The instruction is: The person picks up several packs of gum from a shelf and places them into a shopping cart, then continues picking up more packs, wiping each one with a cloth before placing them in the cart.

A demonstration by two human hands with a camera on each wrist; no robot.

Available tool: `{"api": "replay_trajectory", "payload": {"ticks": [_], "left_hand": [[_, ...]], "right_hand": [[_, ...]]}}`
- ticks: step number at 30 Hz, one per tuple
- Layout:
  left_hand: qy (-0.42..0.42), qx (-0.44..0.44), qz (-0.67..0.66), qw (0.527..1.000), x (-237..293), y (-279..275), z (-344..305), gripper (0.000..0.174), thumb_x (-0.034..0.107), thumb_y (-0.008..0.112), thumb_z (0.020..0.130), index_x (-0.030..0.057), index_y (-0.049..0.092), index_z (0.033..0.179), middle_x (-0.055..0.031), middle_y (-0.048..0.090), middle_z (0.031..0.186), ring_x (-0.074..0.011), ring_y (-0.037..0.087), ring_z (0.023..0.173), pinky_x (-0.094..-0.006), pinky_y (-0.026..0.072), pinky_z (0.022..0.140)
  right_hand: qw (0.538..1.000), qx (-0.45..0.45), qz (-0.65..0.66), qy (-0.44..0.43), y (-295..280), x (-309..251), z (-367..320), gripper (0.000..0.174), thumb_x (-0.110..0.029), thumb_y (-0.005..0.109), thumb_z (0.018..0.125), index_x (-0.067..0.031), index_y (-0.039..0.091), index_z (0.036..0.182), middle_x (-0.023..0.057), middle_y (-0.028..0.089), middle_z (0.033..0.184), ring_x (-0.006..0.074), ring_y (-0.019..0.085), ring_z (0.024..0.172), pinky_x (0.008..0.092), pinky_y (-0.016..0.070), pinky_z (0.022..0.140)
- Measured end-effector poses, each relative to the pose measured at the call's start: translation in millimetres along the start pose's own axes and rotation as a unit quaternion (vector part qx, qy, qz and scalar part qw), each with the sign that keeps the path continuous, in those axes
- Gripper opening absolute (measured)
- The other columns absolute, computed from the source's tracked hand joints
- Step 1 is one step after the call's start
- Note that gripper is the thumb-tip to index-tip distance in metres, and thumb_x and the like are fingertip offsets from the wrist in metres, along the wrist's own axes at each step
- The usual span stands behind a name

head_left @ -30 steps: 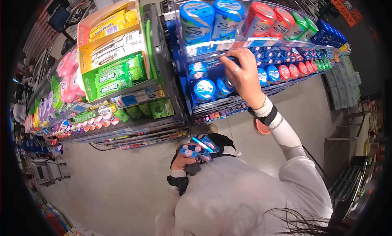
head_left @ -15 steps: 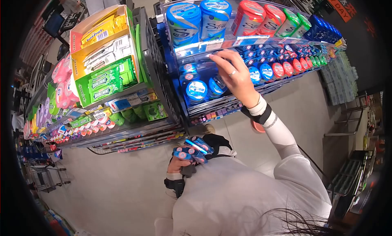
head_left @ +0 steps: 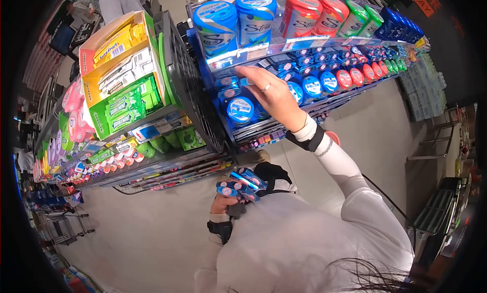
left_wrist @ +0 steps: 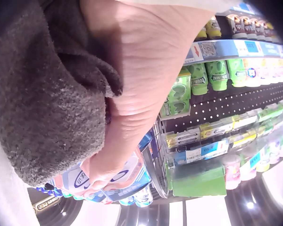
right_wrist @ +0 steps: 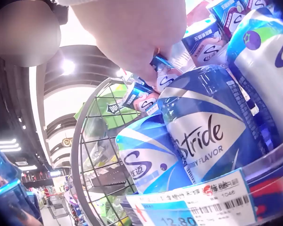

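Note:
My left hand grips several blue gum packs low in front of the body, with dark grey cloth beside it. Up close in the left wrist view, the left hand has its fingertips on a pink-and-blue pack, and the cloth covers part of it. My right hand is over the lower blue shelf, fingers extended and slightly bent beside small blue packs. In the right wrist view, the right hand is behind Stride bottles, by a small pack; its fingertips are hidden.
Large blue bottles and red bottles line the upper shelf above the right hand. Round blue tubs sit below. A black wire rack side separates this shelf from a box of gum packets at left.
My right hand has moved left along the shelf towards the small blue packs, its fingers extending. The left hand keeps its packs low by the body. The head view has shifted slightly.

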State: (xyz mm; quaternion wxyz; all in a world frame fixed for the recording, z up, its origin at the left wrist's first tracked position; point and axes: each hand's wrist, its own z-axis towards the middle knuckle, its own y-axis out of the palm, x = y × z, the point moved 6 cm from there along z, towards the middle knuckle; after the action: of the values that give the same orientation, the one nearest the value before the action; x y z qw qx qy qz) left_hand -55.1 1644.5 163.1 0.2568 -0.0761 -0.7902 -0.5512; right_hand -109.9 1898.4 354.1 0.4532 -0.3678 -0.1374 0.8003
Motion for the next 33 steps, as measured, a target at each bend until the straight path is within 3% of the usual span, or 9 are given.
{"api": "replay_trajectory", "payload": {"ticks": [6,8,9,12,14,21,24,30,33], "left_hand": [[-0.010,-0.004,0.049,0.999,-2.7,-8.6,2.0,0.057,0.013,0.072,0.063,0.0035,0.051,0.115,-0.0202,0.066,0.094,-0.0205,0.062,0.076,-0.0278,0.0482,0.064],[-0.027,-0.037,0.027,0.999,-6.6,-13.7,1.4,0.061,0.013,0.074,0.066,0.0006,0.045,0.119,-0.0223,0.061,0.103,-0.0300,0.064,0.086,-0.0321,0.0506,0.070],[-0.028,-0.036,0.028,0.999,-8.1,-16.6,0.8,0.061,0.013,0.074,0.066,0.0006,0.045,0.119,-0.0223,0.061,0.103,-0.0300,0.064,0.086,-0.0321,0.0506,0.070],[-0.025,-0.029,0.039,0.999,-3.5,-0.6,3.4,0.062,0.015,0.076,0.065,0.0002,0.046,0.118,-0.0219,0.062,0.098,-0.0282,0.063,0.081,-0.0326,0.0507,0.070],[-0.004,-0.002,0.067,0.998,1.3,6.7,4.9,0.056,0.016,0.073,0.065,0.0007,0.051,0.114,-0.0188,0.066,0.094,-0.0202,0.062,0.077,-0.0272,0.0468,0.064],[-0.007,-0.017,0.078,0.997,-1.6,-1.2,7.7,0.058,0.019,0.075,0.065,-0.0007,0.052,0.114,-0.0189,0.066,0.094,-0.0186,0.062,0.076,-0.0264,0.0471,0.064],[-0.006,-0.021,0.062,0.998,-1.2,1.5,7.9,0.058,0.018,0.075,0.064,0.0007,0.052,0.114,-0.0184,0.066,0.093,-0.0173,0.061,0.073,-0.0263,0.0478,0.064],[-0.005,0.005,0.077,0.997,2.3,2.0,7.2,0.057,0.014,0.074,0.061,0.0045,0.052,0.113,-0.0189,0.066,0.094,-0.0170,0.060,0.074,-0.0260,0.0467,0.062],[0.005,0.018,0.051,0.998,2.9,1.5,5.6,0.058,0.015,0.075,0.062,0.0039,0.052,0.114,-0.0192,0.066,0.094,-0.0181,0.061,0.075,-0.0258,0.0464,0.062]], "right_hand": [[0.999,-0.006,-0.043,-0.005,-6.7,-2.2,0.5,0.044,0.004,0.059,0.075,-0.0044,0.051,0.117,0.0139,0.056,0.112,0.0348,0.053,0.107,0.0418,0.0422,0.095],[0.995,-0.011,-0.096,0.026,-11.5,1.8,-1.9,0.037,0.002,0.060,0.073,-0.0033,0.055,0.110,0.0123,0.057,0.106,0.0321,0.055,0.103,0.0430,0.0396,0.098],[0.995,-0.010,-0.096,0.027,-15.0,1.5,-1.4,0.037,0.002,0.060,0.073,-0.0033,0.055,0.110,0.0123,0.057,0.106,0.0321,0.055,0.103,0.0430,0.0396,0.098],[0.985,-0.029,-0.170,-0.015,-17.6,-0.8,0.4,0.028,-0.001,0.061,0.073,-0.0025,0.058,0.100,0.0101,0.059,0.100,0.0283,0.056,0.099,0.0438,0.0375,0.100],[0.991,-0.037,-0.131,0.000,-15.0,5.2,0.7,0.028,-0.002,0.066,0.073,-0.0046,0.060,0.100,0.0075,0.062,0.101,0.0258,0.058,0.099,0.0464,0.0351,0.101],[0.993,-0.026,-0.117,-0.014,-18.4,1.5,2.4,0.025,-0.005,0.065,0.076,-0.0050,0.060,0.101,0.0070,0.062,0.099,0.0253,0.058,0.097,0.0456,0.0346,0.101],[0.986,-0.066,-0.150,0.008,-14.9,8.0,3.1,0.026,-0.005,0.065,0.075,-0.0046,0.060,0.101,0.0064,0.061,0.098,0.0249,0.057,0.098,0.0458,0.0333,0.101],[0.981,-0.084,-0.173,0.004,-18.4,3.1,4.2,0.036,-0.006,0.066,0.073,-0.0029,0.057,0.107,0.0095,0.056,0.106,0.0281,0.051,0.107,0.0466,0.0299,0.105],[0.979,-0.081,-0.183,0.044,-35.2,5.7,-1.4,0.056,-0.004,0.071,0.065,-0.0002,0.050,0.117,0.0168,0.052,0.116,0.0335,0.047,0.113,0.0475,0.0286,0.106]]}}
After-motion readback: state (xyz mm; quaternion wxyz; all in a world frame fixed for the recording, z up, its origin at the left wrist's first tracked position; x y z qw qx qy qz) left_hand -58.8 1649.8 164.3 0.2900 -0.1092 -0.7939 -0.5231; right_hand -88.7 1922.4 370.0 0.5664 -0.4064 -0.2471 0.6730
